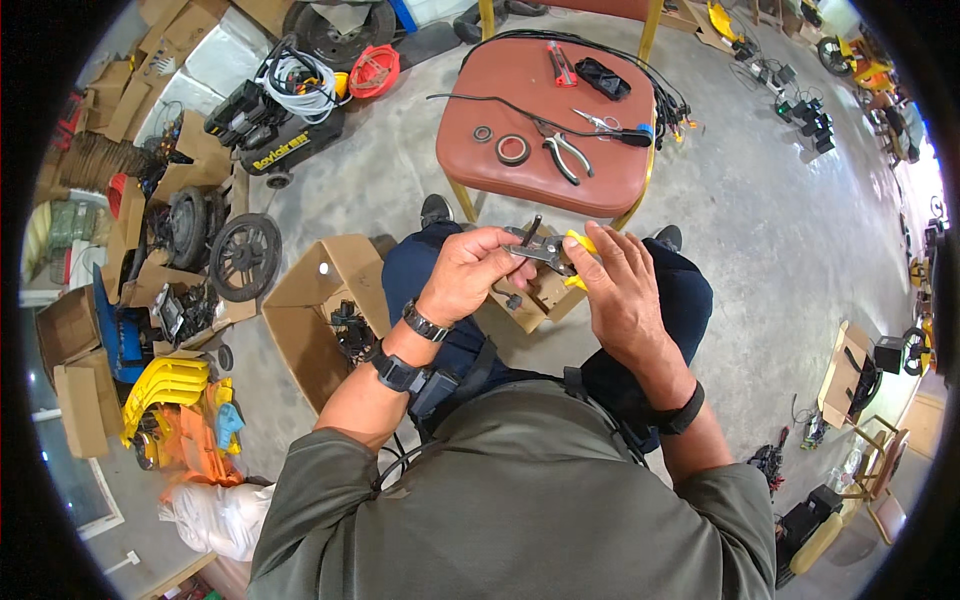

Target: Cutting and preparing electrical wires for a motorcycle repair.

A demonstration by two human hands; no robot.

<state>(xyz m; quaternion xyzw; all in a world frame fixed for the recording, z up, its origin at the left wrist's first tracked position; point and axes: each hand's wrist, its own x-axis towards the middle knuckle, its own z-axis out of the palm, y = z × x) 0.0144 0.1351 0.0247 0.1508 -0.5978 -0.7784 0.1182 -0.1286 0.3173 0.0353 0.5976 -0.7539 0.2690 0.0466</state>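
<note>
My left hand [470, 270] pinches a short black cable [536, 224] at the metal jaws of a yellow-handled hand tool [552, 254], which looks like pliers or wire strippers. My right hand [615, 285] grips that tool's yellow handles. Below them, between my legs, sits a small open cardboard box [530, 315]. Beyond, on a brown padded chair [480, 165], lie silver pliers [565, 160], small scissors [600, 122], a red-handled tool [562, 62], a black pouch [602, 78], two rings [512, 149] and long black cables.
A cardboard box of black parts [295, 285] stands left of my legs. Wheels [245, 257], cartons, yellow panels [165, 390] and a red helmet-like item [372, 70] crowd the left side. Black modules [800, 120], cables, a tilted chair and a leaning board [835, 375] are on the right.
</note>
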